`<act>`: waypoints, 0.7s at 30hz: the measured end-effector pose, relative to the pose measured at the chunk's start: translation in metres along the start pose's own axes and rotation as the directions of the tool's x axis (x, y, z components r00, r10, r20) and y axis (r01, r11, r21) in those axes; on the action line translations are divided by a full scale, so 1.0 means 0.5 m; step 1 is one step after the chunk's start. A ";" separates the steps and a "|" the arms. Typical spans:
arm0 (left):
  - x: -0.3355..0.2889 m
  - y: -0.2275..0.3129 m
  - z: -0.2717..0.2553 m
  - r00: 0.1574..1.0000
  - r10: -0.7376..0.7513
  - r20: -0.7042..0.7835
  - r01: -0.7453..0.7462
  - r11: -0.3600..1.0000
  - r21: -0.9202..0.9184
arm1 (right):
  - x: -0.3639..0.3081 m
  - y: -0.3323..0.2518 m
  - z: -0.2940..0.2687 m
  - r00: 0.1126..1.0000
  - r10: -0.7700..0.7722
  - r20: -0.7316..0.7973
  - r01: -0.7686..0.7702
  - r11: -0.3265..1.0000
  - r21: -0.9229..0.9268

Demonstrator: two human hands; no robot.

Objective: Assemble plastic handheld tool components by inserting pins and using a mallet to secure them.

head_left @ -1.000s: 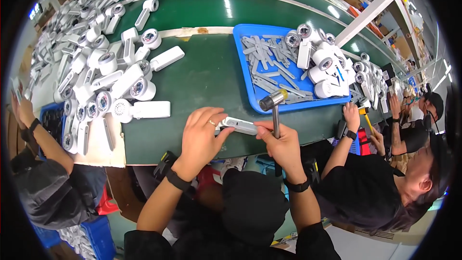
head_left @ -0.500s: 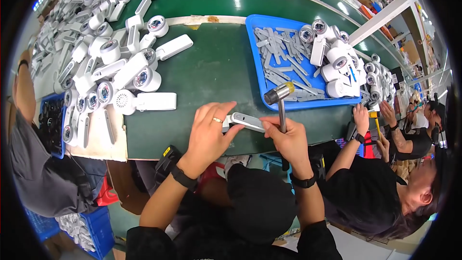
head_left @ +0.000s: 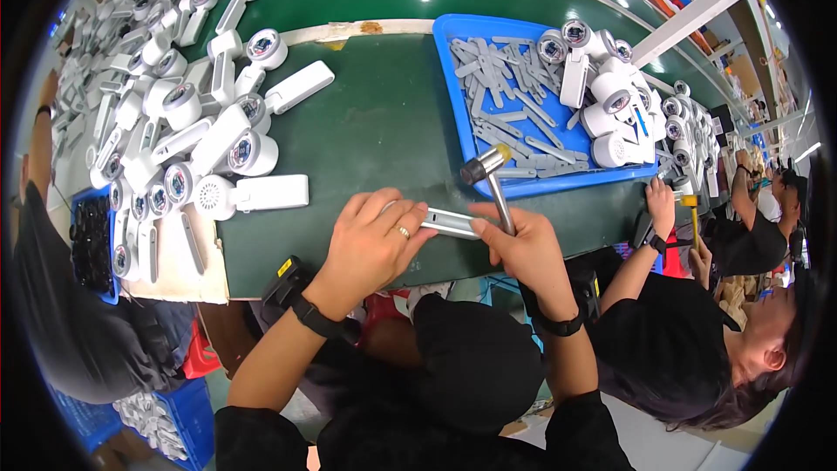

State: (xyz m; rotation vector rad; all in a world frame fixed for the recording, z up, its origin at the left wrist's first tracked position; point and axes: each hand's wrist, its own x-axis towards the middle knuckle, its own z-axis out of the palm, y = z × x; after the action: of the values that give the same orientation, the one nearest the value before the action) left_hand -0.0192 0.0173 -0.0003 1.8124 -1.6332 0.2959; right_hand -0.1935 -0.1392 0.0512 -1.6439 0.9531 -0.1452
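Above the table's near edge, my left hand (head_left: 370,249) is wrapped around a white handheld fan unit (head_left: 451,222) with a grey strip along its handle; the fan's head is hidden behind my fingers. My right hand (head_left: 532,257) holds a small hammer (head_left: 500,201), its black-and-yellow head pointing up and away. Meanwhile the thumb and fingertips of that same hand touch the right end of the fan's handle. Just beyond the hammer, a blue tray (head_left: 545,186) carries loose grey strips (head_left: 497,78) and several white fan units (head_left: 602,92).
Many white fan units (head_left: 222,139) are heaped on the green table (head_left: 375,122) to the left, some on a cardboard sheet (head_left: 209,253). A blue bin of black parts (head_left: 91,235) is at far left. Co-workers sit on both sides; one on the right holds a yellow-headed hammer (head_left: 690,201).
My left hand has closed farther over the fan, now covering its left end. The fan's handle has rolled slightly. The hammer in my right hand tilts more to the left.
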 end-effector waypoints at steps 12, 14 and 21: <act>-0.009 0.013 0.009 0.996 -0.016 -0.086 0.020 0.998 0.052 | 0.012 0.024 0.005 0.978 0.148 0.148 -0.181 0.954 0.239; 0.002 0.017 -0.001 0.999 -0.007 -0.036 0.012 0.991 0.130 | 0.020 0.025 -0.001 0.978 0.142 0.155 -0.176 0.956 0.234; 0.074 0.008 -0.016 0.950 0.263 0.171 -0.244 0.962 -0.121 | 0.011 0.039 -0.004 0.987 0.090 0.134 -0.119 0.966 0.230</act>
State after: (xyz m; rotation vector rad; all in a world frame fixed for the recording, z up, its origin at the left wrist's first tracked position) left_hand -0.0137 -0.0074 0.0284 1.5953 -1.9814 0.1586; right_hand -0.2006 -0.1442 0.0329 -1.3636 0.8905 -0.0821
